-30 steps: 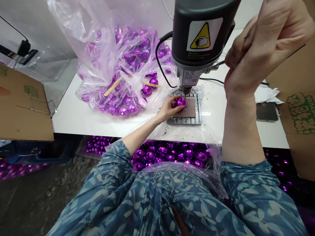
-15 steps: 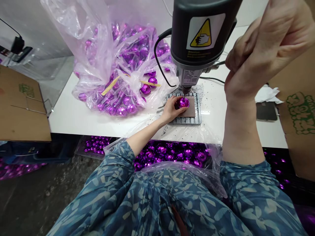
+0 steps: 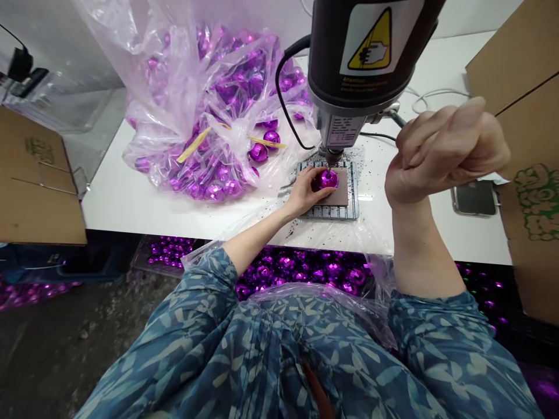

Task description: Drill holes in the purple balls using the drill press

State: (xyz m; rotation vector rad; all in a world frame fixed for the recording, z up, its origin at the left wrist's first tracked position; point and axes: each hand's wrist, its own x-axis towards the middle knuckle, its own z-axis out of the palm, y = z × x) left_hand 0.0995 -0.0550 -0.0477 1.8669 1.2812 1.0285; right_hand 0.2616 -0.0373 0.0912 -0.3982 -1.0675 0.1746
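Note:
A shiny purple faceted ball [image 3: 328, 180] rests on a brown board [image 3: 342, 196] over the slotted metal base [image 3: 353, 210] of a drill press [image 3: 364, 81]. My left hand [image 3: 303, 194] grips the ball from its left side, thumb and fingers curved round it. The drill bit [image 3: 329, 171] points down at the ball's top and appears to touch it. My right hand [image 3: 441, 152] is closed round the end of the press's feed lever [image 3: 398, 119]; the fist hides the lever's grip.
A clear plastic bag [image 3: 187, 105] full of purple balls lies on the white table [image 3: 122, 203], with dark shavings round the base. More balls [image 3: 301, 267] lie in a plastic-lined container below the edge. A phone [image 3: 475, 198] and cardboard boxes [image 3: 535, 198] are on the right.
My right hand has come down and a little left with the lever, and the drill bit sits lower against the ball. My left hand keeps its hold. The view has shifted slightly.

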